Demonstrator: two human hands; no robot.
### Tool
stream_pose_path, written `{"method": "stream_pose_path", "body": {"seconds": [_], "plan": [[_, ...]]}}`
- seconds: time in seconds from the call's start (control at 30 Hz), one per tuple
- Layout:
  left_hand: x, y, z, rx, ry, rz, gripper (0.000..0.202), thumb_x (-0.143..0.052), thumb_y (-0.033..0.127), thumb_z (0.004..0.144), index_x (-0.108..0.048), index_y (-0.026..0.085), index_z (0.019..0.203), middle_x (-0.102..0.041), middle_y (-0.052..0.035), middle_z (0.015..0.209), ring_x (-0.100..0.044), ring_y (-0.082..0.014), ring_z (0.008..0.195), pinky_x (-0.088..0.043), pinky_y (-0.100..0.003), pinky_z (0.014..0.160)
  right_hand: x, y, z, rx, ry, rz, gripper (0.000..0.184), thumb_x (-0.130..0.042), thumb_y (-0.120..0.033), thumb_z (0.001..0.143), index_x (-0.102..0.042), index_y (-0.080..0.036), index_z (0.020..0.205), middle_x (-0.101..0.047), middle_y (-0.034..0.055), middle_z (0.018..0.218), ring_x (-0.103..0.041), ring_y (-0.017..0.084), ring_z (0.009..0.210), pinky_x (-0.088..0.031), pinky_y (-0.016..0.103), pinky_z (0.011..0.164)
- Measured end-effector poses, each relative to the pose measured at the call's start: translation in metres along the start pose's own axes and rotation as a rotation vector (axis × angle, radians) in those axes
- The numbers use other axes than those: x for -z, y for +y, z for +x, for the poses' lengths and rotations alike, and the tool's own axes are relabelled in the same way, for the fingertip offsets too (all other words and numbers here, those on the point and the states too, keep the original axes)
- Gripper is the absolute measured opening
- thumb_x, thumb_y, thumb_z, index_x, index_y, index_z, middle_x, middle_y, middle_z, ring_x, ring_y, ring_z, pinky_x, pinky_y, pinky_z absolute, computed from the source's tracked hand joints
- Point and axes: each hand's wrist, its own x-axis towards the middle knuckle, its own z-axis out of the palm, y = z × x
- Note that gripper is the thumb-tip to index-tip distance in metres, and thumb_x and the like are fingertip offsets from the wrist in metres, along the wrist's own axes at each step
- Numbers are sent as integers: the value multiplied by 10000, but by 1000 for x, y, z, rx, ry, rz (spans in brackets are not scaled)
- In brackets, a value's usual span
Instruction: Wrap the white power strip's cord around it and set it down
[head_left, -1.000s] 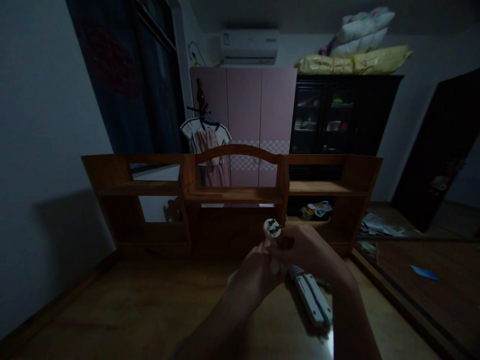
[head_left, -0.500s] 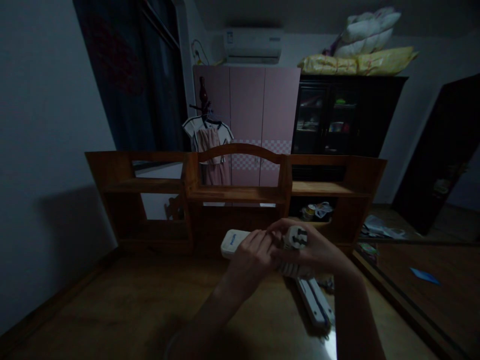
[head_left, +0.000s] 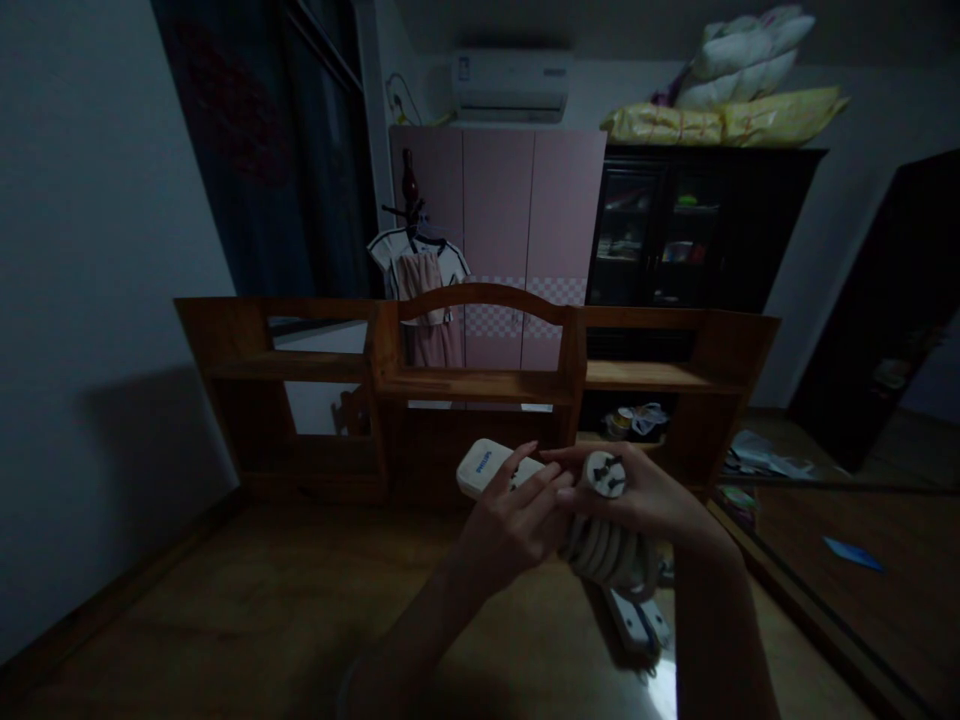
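Note:
A white power strip [head_left: 480, 470] with blue lettering on its end is held above the wooden desk. My left hand [head_left: 514, 515] is closed around its body, fingers lying across the sockets. My right hand [head_left: 652, 495] grips the strip's three-pin plug [head_left: 604, 474], whose prongs face me. Below the right hand hangs the wound pale cord [head_left: 611, 555], bunched in loops. On the desk under the cord lies a white and dark long object [head_left: 634, 620], partly hidden by the loops and my right forearm.
A wooden shelf unit [head_left: 480, 384] stands along the back of the desk [head_left: 247, 600]. Its right compartment shows a plastic bag [head_left: 649, 417]. Beyond are a pink wardrobe [head_left: 495, 200] and a dark cabinet [head_left: 697, 225]. A blue packet [head_left: 853, 553] lies on the brown surface at the right.
The power strip and both hands have shifted slightly right, and the strip's top has turned more into view. The plug has rotated, and the cord loops now hang lower and show more.

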Motion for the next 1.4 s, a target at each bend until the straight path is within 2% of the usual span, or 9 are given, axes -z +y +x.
{"method": "stream_pose_path", "body": {"seconds": [0.13,0.27,0.47,0.73,0.9,1.03,1.17,1.3,1.4], "plan": [[-1,-2,-3,-22,-32,34,201,-461,89,919,-640,145,993,-706,-80,1093,-586,-217,1169,-224,-584,1160,-4,1,2,-1,-1,1,479,-659,-371,834,-604,-176,1268,-715,46,1023,-663,215,880,-527,282,744],[1,-4,-4,-40,-59,86,215,-448,85,923,-639,162,987,-702,-68,1103,-575,-214,1184,-208,-573,1171,-5,3,6,28,2,22,482,-676,-385,817,-619,-165,1242,-706,62,1073,-655,231,948,-523,309,817],[-3,-4,-6,-23,-12,52,210,-458,69,905,-601,89,1058,-705,-119,1074,-590,-232,1156,-285,-532,1149,-2,8,6,55,33,19,443,-704,-384,786,-647,-172,1171,-702,75,1070,-657,217,924,-525,318,823],[-5,-5,-5,32,-7,-73,300,-449,71,906,-506,147,1191,-702,-105,1091,-607,-203,1128,-354,-470,1108,5,8,-3,20,-105,110,476,-672,-355,826,-564,-214,1268,-640,74,1208,-616,224,1065,-490,357,931],[-8,-10,-11,7,58,-18,392,-473,81,911,-444,115,1300,-676,-127,1163,-604,-207,1133,-377,-463,1093,1,6,3,53,-58,115,452,-669,-363,829,-578,-204,1243,-627,80,1230,-608,228,1086,-478,361,949],[-9,-14,-15,-24,29,40,359,-487,131,924,-486,168,1281,-688,-74,1156,-598,-212,1142,-399,-453,1078,-1,1,3,79,-27,79,535,-746,-361,759,-568,-219,1243,-633,73,1209,-612,233,1075,-492,352,926],[-7,-13,-13,-67,39,55,343,-498,152,927,-498,133,1270,-684,-76,1162,-594,-226,1135,-429,-453,1041,1,-3,-1,79,-36,56,548,-764,-367,739,-568,-227,1232,-626,70,1208,-605,238,1083,-495,346,923],[-5,-11,-7,-8,25,15,334,-472,128,937,-491,108,1270,-693,-89,1129,-616,-208,1081,-466,-421,985,1,-2,-4,39,-28,105,584,-712,-367,793,-475,-243,1312,-634,64,1183,-612,225,1071,-505,331,900],[-6,-13,-6,47,-17,-9,329,-436,121,949,-484,108,1274,-691,-103,1110,-620,-200,1067,-479,-408,949,0,0,-3,11,75,-10,514,-672,-379,828,-468,-252,1282,-671,44,1084,-644,206,967,-519,304,822]]}}
